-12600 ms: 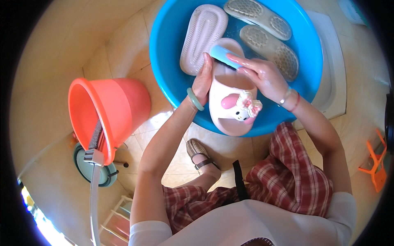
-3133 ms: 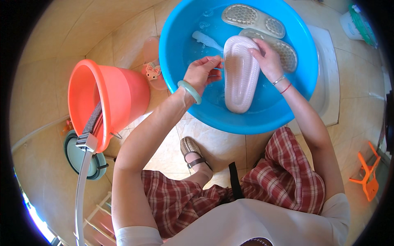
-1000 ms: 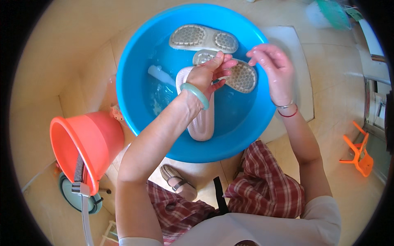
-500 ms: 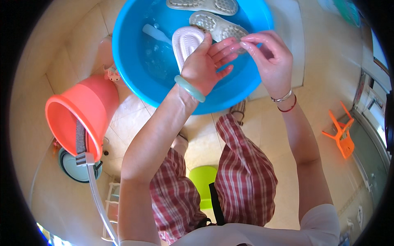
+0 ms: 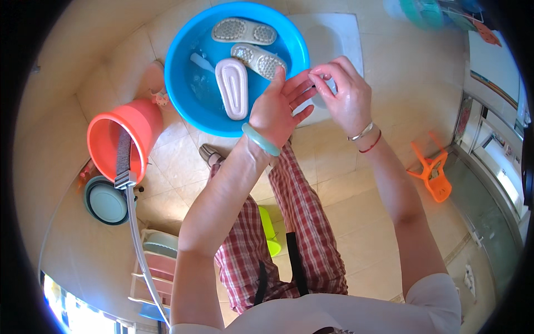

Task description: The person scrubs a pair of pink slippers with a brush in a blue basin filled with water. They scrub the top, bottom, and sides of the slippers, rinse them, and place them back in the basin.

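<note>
Left hand [image 5: 276, 107] palm up, fingers spread. Right hand [image 5: 348, 93] pressed thumb to forefinger at its fingertips; anything pinched, we cannot tell. Pale pink sole [image 5: 231, 89], earlier right-held, now lies loose in blue basin [image 5: 192, 113].

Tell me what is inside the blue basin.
The basin holds two shoes and a pale pink slipper, all soles up, plus a whitish handle. The left hand hides its lower right; anything beneath these things is covered.

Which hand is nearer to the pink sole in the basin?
Left: the left hand is just right of the pink sole in view; the right hand is farther right, past the basin.
</note>
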Tool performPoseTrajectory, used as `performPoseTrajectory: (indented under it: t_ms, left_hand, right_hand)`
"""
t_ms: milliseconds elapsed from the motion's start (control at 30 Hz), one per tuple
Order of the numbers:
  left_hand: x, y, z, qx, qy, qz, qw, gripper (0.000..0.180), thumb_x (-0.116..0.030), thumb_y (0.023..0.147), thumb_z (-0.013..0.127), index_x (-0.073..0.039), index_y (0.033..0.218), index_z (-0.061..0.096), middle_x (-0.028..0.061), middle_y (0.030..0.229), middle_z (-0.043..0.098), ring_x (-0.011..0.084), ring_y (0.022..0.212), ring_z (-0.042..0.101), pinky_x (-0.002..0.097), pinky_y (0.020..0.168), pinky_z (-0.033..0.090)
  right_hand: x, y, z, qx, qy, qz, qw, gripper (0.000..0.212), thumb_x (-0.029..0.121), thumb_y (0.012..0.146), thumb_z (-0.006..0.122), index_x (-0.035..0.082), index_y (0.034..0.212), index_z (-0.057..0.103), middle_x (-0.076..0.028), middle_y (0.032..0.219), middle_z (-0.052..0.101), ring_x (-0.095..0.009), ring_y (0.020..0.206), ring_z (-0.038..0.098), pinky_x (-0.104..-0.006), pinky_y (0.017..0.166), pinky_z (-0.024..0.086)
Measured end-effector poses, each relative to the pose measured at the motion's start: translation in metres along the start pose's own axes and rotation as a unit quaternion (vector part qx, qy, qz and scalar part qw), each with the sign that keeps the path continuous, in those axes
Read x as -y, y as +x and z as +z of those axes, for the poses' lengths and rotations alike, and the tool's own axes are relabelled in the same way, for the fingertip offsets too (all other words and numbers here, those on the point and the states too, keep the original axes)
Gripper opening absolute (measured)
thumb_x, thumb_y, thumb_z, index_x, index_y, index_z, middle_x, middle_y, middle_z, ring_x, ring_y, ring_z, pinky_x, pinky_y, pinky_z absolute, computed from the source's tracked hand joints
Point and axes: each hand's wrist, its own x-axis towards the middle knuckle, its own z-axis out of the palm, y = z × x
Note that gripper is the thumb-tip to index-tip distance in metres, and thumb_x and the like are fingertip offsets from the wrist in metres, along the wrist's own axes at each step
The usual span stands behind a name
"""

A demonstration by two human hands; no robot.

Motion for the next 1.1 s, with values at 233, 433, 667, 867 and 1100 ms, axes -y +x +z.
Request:
performPoseTrajectory:
  t_ms: [233,433,667,867,1100]
  left_hand:
    - [-0.011,-0.022,0.038,0.004,0.034,0.013,0.999,0.054,-0.052,0.101,0.037,-0.015,0.138,0.049,0.0025,0.138,0.053,0.0179,0.118,0.05,0.0357,0.099,0.038]
    - [0.009,0.002,0.055,-0.009,0.067,0.004,0.998,0.053,-0.053,0.098,0.046,-0.018,0.138,0.049,0.0025,0.135,0.055,0.0175,0.117,0.05,0.0359,0.096,0.039]
    - [0.055,0.073,0.157,0.037,0.13,-0.007,0.991,0.052,-0.054,0.099,0.044,-0.019,0.137,0.051,0.0022,0.133,0.056,0.0161,0.116,0.049,0.0372,0.1,0.036]
    - [0.107,0.189,0.25,0.048,0.131,0.039,0.989,0.055,-0.056,0.098,0.043,-0.02,0.14,0.049,0.0027,0.131,0.056,0.0146,0.115,0.048,0.0351,0.098,0.037]
    - [0.171,0.316,0.342,0.045,0.091,0.073,0.992,0.055,-0.054,0.098,0.044,-0.022,0.143,0.045,0.0054,0.135,0.051,0.0166,0.118,0.046,0.0384,0.1,0.037]
  right_hand:
    - [0.01,0.026,-0.073,0.047,0.345,0.324,0.88,0.02,0.019,0.09,0.07,0.001,0.1,0.068,0.005,0.075,0.056,-0.002,0.065,0.046,-0.0197,0.057,0.038]
    - [-0.051,0.03,-0.124,-0.053,0.358,0.399,0.842,0.024,0.022,0.086,0.074,0.003,0.1,0.069,0.008,0.071,0.051,-0.002,0.058,0.037,-0.0192,0.052,0.03]
    - [-0.21,0.061,-0.213,-0.162,0.275,0.437,0.841,0.025,0.024,0.079,0.081,0.007,0.095,0.073,0.01,0.071,0.054,-0.001,0.055,0.039,-0.0191,0.048,0.028]
    - [-0.444,0.125,-0.25,-0.178,0.298,0.425,0.836,0.031,0.025,0.071,0.087,0.009,0.093,0.073,0.005,0.076,0.063,-0.003,0.06,0.048,-0.0205,0.054,0.037]
    - [-0.573,0.196,-0.247,-0.215,0.232,0.293,0.902,0.027,0.013,0.072,0.084,0.005,0.094,0.071,-0.003,0.088,0.071,-0.012,0.077,0.063,-0.0245,0.074,0.05]
